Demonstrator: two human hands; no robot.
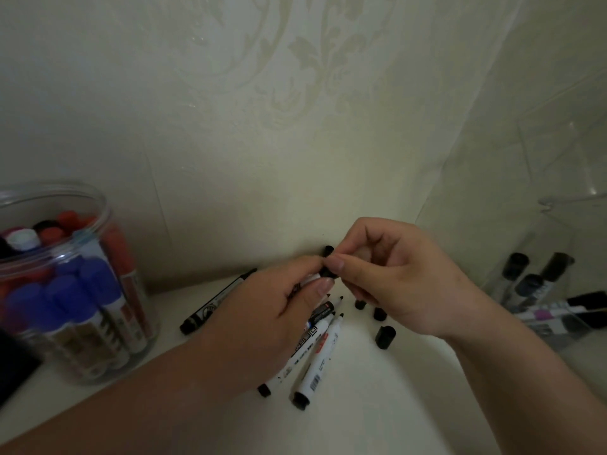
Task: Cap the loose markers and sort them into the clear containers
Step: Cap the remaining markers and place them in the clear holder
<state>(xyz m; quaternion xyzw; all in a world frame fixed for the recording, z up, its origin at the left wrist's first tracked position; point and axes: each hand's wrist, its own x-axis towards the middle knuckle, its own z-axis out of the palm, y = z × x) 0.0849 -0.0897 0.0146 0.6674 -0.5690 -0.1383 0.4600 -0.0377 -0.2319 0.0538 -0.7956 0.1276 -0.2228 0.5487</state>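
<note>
We see two bare hands, the left hand (272, 310) and the right hand (404, 284), each running back into a bare forearm (131, 399) that reaches the edge of the view. The thumbnails (325, 285) are cut fairly short with rounded tips and a plain, faintly glossy surface. The dim light leaves finer detail of the fingers too soft for us to tell.
</note>
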